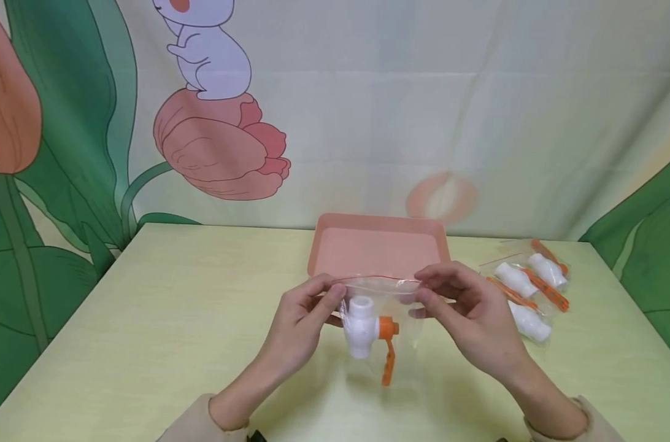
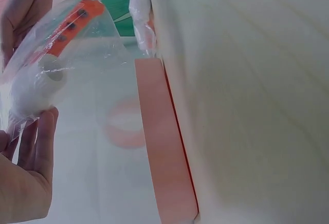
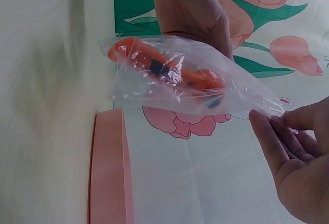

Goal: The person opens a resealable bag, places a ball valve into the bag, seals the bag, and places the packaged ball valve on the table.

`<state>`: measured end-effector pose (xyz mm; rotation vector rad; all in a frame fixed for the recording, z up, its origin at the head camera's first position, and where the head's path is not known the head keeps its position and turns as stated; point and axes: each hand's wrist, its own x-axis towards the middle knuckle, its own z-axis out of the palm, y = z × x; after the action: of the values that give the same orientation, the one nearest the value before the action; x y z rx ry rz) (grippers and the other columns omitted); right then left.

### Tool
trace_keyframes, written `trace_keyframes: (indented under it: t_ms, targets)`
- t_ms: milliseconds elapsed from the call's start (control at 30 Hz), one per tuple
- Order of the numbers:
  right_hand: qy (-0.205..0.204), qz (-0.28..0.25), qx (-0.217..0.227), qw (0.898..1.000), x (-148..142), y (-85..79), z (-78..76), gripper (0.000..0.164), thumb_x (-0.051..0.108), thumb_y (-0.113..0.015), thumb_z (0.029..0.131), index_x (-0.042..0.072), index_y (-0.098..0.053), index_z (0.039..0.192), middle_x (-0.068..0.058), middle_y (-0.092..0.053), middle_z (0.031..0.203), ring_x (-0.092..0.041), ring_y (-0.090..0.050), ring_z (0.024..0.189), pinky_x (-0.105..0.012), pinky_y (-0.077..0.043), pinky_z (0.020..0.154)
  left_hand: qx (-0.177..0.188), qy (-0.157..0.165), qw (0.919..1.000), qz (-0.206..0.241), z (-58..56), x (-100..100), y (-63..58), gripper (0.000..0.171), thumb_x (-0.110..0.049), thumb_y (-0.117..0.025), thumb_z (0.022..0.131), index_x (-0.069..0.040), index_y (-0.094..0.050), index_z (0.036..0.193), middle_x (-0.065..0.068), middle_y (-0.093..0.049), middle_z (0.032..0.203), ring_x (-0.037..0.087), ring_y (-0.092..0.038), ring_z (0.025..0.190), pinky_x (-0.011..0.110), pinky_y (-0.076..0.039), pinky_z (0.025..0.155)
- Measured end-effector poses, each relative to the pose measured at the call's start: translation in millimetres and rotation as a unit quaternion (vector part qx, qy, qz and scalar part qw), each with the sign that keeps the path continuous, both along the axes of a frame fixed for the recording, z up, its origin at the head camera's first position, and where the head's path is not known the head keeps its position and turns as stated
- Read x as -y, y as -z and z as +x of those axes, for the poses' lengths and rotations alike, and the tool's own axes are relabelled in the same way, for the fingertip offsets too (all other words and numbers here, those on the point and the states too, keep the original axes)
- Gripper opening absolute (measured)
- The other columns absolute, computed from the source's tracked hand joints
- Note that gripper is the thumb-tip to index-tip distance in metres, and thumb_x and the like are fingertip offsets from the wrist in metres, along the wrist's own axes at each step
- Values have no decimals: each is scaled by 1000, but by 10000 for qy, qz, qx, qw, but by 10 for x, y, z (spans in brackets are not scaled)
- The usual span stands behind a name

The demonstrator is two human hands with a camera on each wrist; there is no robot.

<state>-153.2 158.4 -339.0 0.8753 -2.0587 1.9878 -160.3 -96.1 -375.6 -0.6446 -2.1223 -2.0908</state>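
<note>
A clear zip bag (image 1: 409,362) with a red line along its top hangs upright over the table between both hands. Inside it is a ball valve, with a white body (image 1: 361,334) and an orange handle (image 1: 388,365) pointing down. My left hand (image 1: 296,322) pinches the bag's upper left corner, thumb in front. At the upper right corner, my right hand (image 1: 481,325) pinches the bag between thumb and fingers. In the right wrist view the orange handle (image 3: 169,70) shows through the crinkled plastic, and the right fingertips (image 3: 267,126) grip the bag's edge.
Behind the hands, a pink tray (image 1: 379,248) stands at the table's back edge. Several more bagged white valves (image 1: 528,319) with orange handles lie to the right on the pale table (image 1: 164,319). A printed curtain (image 1: 357,123) hangs behind.
</note>
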Motion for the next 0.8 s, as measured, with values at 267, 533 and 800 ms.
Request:
trace_keyframes:
  t_ms: [267,533,800]
  targets:
    - [674,461,365,9960,-73,-5,-40,21,-7,-71,93,-6,-65,114,-16,-74,93,-30,-74,81,-41,-61,77,-129,-118,9998,-44,36,8,-40,19,-12,-56,107,0,-71,108,13,-67,98,26,-72,85,41,-62,72]
    - [579,723,555,9942,-97,9,-58,5,2,-70,97,-3,-71,98,-15,-75,91,-29,-72,79,-43,-61,73,-185,-165,9997,-67,31,-1,-70,19,-13,-57,107,-1,-72,108,13,-66,96,27,-73,82,42,-62,70]
    - [333,449,-81,9984,-78,18,-43,8,-7,-62,99,-3,-68,96,-16,-70,84,-28,-70,74,-43,-61,67,-66,-222,9997,-27,27,-32,-88,20,-14,-59,106,-3,-74,114,13,-68,99,26,-73,80,44,-62,71]
